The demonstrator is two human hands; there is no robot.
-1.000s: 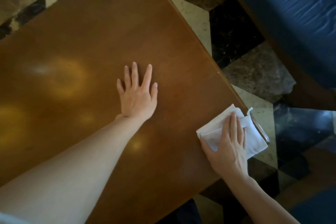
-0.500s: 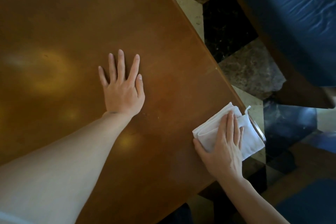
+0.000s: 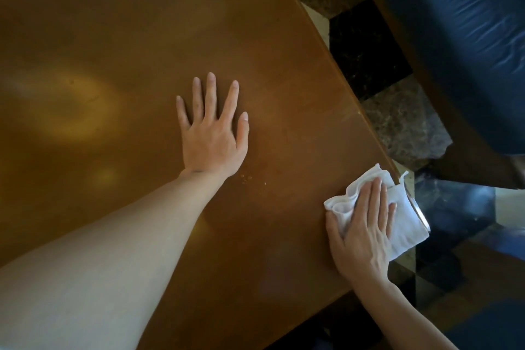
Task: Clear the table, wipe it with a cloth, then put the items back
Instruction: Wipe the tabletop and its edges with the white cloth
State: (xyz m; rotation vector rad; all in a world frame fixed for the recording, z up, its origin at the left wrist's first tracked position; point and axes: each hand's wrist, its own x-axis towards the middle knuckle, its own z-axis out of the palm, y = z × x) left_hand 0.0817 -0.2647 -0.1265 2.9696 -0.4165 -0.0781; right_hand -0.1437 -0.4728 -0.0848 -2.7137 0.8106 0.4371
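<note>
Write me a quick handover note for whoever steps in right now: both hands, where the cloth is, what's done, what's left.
Left hand: flat on the table, fingers spread, holding nothing.
Right hand: fingers straight, pressing the white cloth onto the table's right edge; part of the cloth hangs over that edge.
Done: no items on the visible part of the table; wiping is under way.
Left: a few small crumbs lie just right of the left wrist. Finish wiping, then put the items back; they are out of view.
</note>
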